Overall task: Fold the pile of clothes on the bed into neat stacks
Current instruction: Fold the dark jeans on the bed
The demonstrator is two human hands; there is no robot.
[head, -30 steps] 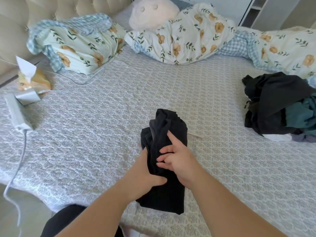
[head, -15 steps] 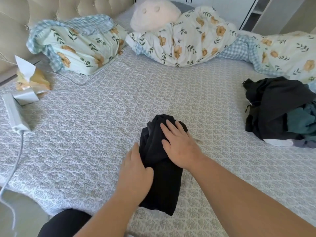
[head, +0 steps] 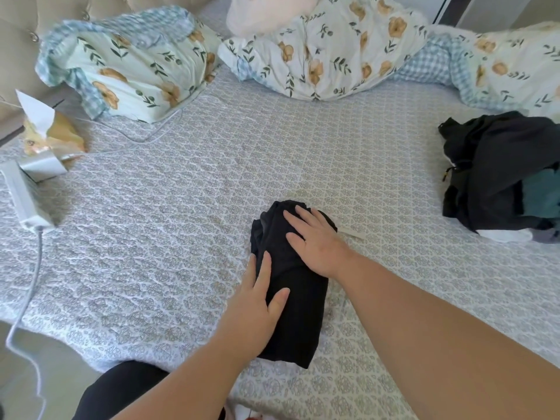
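- Head view is looking down for me over a bed [head: 151, 244] covered with a grey patterned quilt, both bare forearms reaching in from the bottom edge.
- I am seeing a folded black garment [head: 295, 292] lying as a narrow bundle near the front edge of the bed, its long side running away from me.
- My right hand [head: 315, 241] is lying flat on the far half of the garment, palm down, fingers straight and slightly spread, pressing on the cloth rather than gripping it.
- My left hand [head: 257, 301] is resting against the garment's left edge, fingers straight and close together along the side, thumb lying across the top of the fabric; nothing is being pinched as far as I can tell.
- I am finding the pile of clothes [head: 500, 174] well apart on the right side of the bed, a loose heap of dark pieces with a teal one and a white one showing at its lower edge.
- Two floral pillows, pillow [head: 133, 65] at the left and pillow [head: 333, 50] in the middle, are sitting at the head of the bed, with a floral duvet [head: 500, 65] bunched at the far right.
- At the left edge, a tissue pack [head: 48, 131] is sitting just beside a white power strip [head: 22, 195], whose cable [head: 27, 298] is trailing down off the bed.
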